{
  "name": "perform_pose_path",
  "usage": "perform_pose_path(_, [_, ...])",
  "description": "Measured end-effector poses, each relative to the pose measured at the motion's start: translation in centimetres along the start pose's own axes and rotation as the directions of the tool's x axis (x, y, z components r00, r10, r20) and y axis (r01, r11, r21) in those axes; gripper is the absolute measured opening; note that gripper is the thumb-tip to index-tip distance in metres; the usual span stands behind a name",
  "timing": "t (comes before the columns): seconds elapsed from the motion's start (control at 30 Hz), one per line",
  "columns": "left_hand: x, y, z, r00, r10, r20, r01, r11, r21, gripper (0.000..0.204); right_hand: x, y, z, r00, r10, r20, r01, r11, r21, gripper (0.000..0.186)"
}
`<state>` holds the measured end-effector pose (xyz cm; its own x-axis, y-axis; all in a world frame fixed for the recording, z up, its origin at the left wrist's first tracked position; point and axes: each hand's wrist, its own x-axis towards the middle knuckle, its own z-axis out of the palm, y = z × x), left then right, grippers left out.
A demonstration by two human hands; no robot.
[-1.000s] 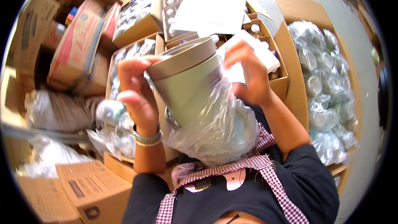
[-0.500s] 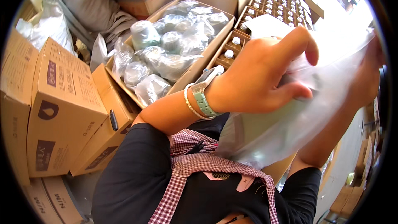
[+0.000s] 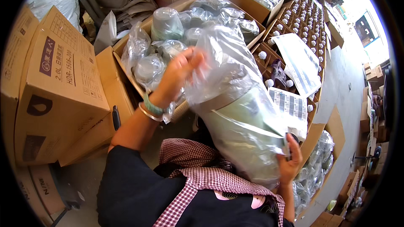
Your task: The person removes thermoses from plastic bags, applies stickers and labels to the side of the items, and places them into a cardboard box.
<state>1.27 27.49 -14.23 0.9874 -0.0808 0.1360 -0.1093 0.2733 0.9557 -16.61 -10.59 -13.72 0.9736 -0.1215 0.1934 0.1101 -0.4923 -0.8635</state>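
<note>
Before the person's chest, a pale green container is leaning at a slant inside a clear plastic bag, its rim end facing the upper left. The right hand is gripping the opposite, lower right end, fingers and thumb closing on it through the film. The left hand is hanging beside the loose end of the bag with its fingers curling; blur is obscuring the fingertips, so whether they are pinching the film cannot be told. A green wristband is encircling the left wrist.

Beyond the left hand, an open carton is holding further containers wrapped in clear film. To the right of it, white-capped bottles are standing in divided cartons, and a white printed sheet is lying over some of them. At the far left, a closed brown box is standing near a small dark object, too indistinct to identify. A checked strap is crossing the person's black shirt.
</note>
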Motion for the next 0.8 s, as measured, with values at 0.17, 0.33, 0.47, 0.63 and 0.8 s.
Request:
perform_pose_path(0.17, [18.3,-2.1,-12.8,0.741,0.662,0.110,-0.073,-0.084,0.994,0.058,6.5,-1.7,-7.1,0.999,-0.047,-0.022,0.044,0.990,-0.136,0.055])
perform_pose_path(0.33, [25.1,-6.6,-20.3,0.967,0.133,-0.216,0.242,-0.227,0.943,0.068,10.8,-3.0,-11.0,0.988,-0.034,-0.153,-0.033,0.911,-0.412,0.055])
perform_pose_path(0.47, [23.1,-10.1,-17.1,0.945,0.276,-0.175,0.251,-0.268,0.930,0.058,9.8,-3.6,-15.4,0.969,0.019,-0.246,-0.160,0.806,-0.570,0.055])
perform_pose_path(0.63, [20.0,-10.2,-18.0,0.933,0.328,0.149,-0.037,-0.324,0.945,0.053,11.4,-2.7,-14.0,0.956,0.041,-0.290,-0.223,0.745,-0.629,0.054])
perform_pose_path(0.8, [26.4,-7.8,-25.9,0.970,0.197,-0.144,0.161,-0.075,0.984,0.064,12.0,-0.4,-16.4,0.966,0.068,-0.248,-0.212,0.757,-0.619,0.055])
